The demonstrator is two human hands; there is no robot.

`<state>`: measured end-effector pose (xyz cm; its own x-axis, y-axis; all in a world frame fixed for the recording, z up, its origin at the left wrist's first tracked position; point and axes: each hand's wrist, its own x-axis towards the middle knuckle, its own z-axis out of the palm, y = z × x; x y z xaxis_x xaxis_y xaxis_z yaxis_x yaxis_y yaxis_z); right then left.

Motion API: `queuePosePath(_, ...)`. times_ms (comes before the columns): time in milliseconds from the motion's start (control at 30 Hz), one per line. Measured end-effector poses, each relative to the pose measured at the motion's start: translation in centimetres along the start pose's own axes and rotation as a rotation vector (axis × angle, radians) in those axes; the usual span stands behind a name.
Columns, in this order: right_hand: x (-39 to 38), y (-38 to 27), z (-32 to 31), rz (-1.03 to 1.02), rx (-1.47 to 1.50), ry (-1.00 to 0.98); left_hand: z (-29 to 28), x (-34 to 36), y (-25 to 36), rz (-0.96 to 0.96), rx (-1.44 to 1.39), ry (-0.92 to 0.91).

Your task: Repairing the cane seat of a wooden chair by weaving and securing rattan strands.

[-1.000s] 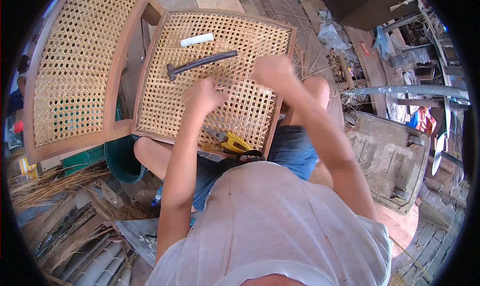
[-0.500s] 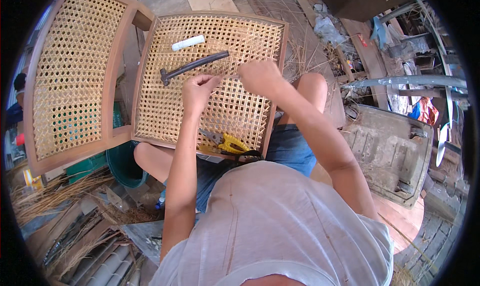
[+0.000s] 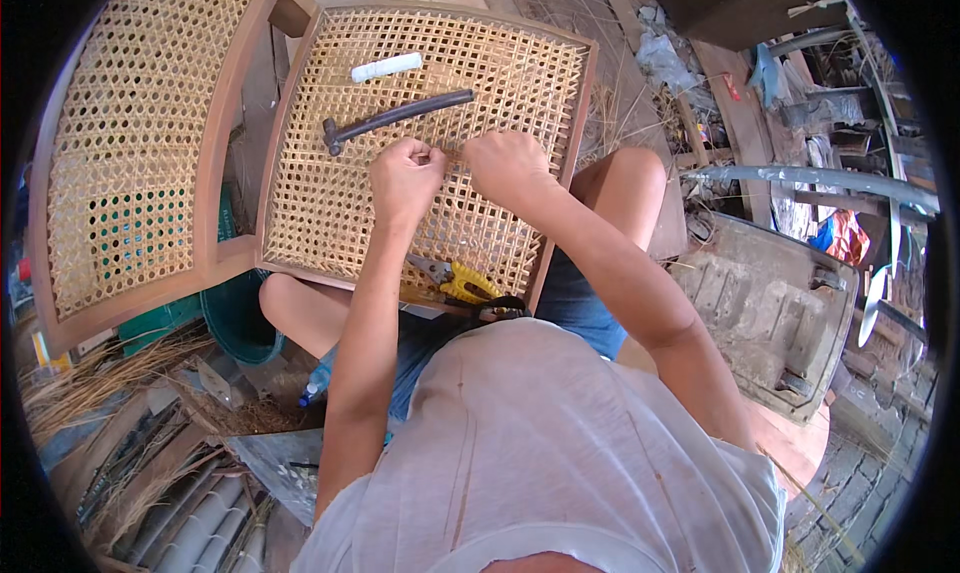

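Observation:
A wooden chair seat (image 3: 330, 223) of woven cane lies across my lap, its frame against my legs. Over the middle of the weave my left hand (image 3: 408, 181) is closed, fingertips pinched together. Just right of it, my right hand (image 3: 506, 167) is closed with knuckles up. Whatever either hand holds is too small or hidden. Beyond them on the cane rests a dark hammer (image 3: 400, 116), and farther off a short white stick-like piece (image 3: 387, 68). Yellow-handled cutters (image 3: 466, 281) lie at the near edge, beside a black strap.
The chair's cane backrest (image 3: 140, 153) rises at left. Below it stand a dark green bucket (image 3: 243, 323) and loose straw (image 3: 110, 378). A dirty grey plastic panel (image 3: 770, 308) lies at right on a round wooden surface (image 3: 795, 448). Clutter and a pipe (image 3: 820, 178) fill the far right.
My two hands have come nearer each other, the right lowering slightly toward the cane. A thin light piece seen between them earlier is now hidden. The view has shifted slightly.

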<state>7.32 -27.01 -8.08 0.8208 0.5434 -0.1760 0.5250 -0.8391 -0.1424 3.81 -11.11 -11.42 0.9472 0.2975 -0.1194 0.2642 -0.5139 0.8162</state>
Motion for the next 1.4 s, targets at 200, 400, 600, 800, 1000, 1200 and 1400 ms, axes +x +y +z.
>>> queuePosePath(200, 0.3, 0.7, -0.4, 0.007, -0.001, -0.058, 0.3, 0.1, -1.1, 0.096, 0.044, 0.043)
queuePosePath(400, 0.5, 1.5, -1.3, 0.014, -0.019, -0.137, -0.4, 1.1, -0.5, -0.014, 0.195, -0.164)
queuePosePath(600, 1.4, 1.5, -0.1, 0.107, 0.052, -0.165, 0.2, 0.3, 0.1, -0.007, 0.361, -0.231)
queuePosePath(800, 0.4, 3.3, -2.0, 0.194, 0.028, -0.204, 1.3, -1.7, -0.6, 0.282, 0.375, 0.011)
queuePosePath(1000, -2.2, 7.6, -3.2, 0.248, 0.098, -0.112, -0.9, -2.1, -1.0, 0.266, -0.424, 0.178)
queuePosePath(1200, -3.2, 8.7, -0.3, 0.328, 0.235, 0.053, -1.9, -4.4, -3.6, 0.033, -0.785, 0.297)
queuePosePath(1400, -3.3, 6.0, 1.8, 0.097, 1.226, -0.009, -2.3, -3.2, -2.5, 0.13, -0.463, 0.136)
